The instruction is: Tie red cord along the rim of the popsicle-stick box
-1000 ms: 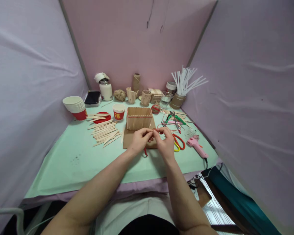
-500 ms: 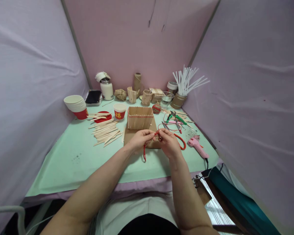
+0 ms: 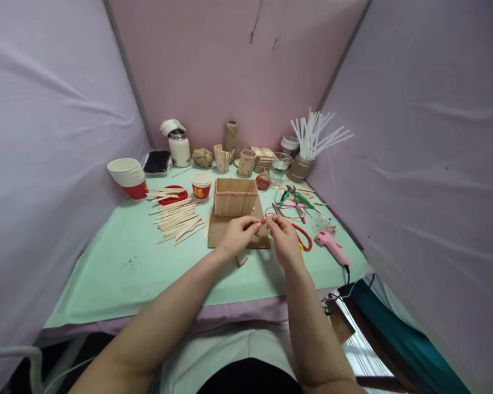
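Observation:
My left hand point(image 3: 236, 236) and my right hand point(image 3: 285, 237) meet over a brown cardboard sheet point(image 3: 217, 231), fingers pinched on a thin red cord point(image 3: 263, 220). A loose end of the cord curls on the table below my left wrist. Just behind my hands stands an open box of wooden sticks point(image 3: 234, 196) with red trim round its rim. The cord runs back toward a small red spool point(image 3: 263, 182).
Loose wooden sticks point(image 3: 176, 219) lie left of the box. Scissors with red handles point(image 3: 302, 238), green pliers point(image 3: 296, 198) and a pink glue gun point(image 3: 331, 245) lie to the right. Stacked paper cups point(image 3: 129, 178), a red cup point(image 3: 201, 186), jars and white straws point(image 3: 314, 134) line the back.
The hanging red cord end has been drawn up shorter under my left hand. Both hands stay pinched together and have shifted slightly toward the box.

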Available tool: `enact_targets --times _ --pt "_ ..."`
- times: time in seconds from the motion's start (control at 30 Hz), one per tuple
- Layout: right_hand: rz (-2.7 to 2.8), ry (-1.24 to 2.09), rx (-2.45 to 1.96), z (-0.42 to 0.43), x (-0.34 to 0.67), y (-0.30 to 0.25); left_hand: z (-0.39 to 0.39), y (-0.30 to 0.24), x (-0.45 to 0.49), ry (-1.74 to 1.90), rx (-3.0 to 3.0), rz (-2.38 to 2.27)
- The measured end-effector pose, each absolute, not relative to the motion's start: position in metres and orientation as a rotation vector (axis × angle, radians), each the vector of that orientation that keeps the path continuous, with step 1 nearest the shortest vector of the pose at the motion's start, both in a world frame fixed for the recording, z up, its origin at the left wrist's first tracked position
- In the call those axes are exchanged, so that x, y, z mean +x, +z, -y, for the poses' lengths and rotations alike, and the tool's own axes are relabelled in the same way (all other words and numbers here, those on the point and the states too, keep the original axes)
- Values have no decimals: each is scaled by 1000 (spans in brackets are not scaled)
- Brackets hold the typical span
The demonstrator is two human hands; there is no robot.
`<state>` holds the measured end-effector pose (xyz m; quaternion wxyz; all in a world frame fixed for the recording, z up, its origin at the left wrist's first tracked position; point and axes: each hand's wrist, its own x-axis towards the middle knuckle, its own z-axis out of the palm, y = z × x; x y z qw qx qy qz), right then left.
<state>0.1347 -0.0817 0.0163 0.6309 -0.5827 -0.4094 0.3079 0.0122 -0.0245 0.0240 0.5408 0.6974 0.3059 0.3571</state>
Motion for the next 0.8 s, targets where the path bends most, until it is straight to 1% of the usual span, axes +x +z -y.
enact_targets --times 0.1,0.2,0.57,0.8 --pt "1033 552 -1416 83 135 17 26 22 12 870 1721 -753" --pt "1048 492 -1446 84 133 17 26 21 11 891 1754 -749" --pt "1049 571 -1405 82 133 13 28 22 12 905 1792 -742" --pt "1075 527 -1443 81 132 11 29 24 12 942 1750 -813"
